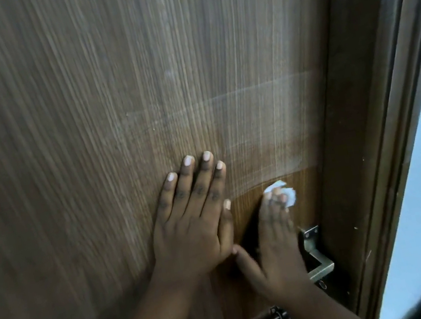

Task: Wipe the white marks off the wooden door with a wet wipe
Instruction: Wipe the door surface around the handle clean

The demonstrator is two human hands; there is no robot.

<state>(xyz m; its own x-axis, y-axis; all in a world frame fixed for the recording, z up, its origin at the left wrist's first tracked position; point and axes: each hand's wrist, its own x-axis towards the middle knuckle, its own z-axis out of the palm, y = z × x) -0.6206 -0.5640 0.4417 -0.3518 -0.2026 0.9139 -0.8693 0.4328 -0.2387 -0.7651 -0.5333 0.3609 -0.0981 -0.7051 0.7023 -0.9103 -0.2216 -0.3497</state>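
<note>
Brown wood-grain door (pixel 85 125) w/ hazy white marks (pixel 224 117) mid-panel, darker wet patch near latch edge, right hand (pixel 278 240) fingers pressing crumpled wet wipe (pixel 282 191) there above lever handle (pixel 317 255), left hand (pixel 192 224) flat, fingers spread, empty

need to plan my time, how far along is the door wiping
Early on. Done: a darker, clean patch of door just above the handle. In hand: the right hand presses the wet wipe at that patch's upper edge; the left hand lies flat on the door. Left: the whitish haze above.
</note>
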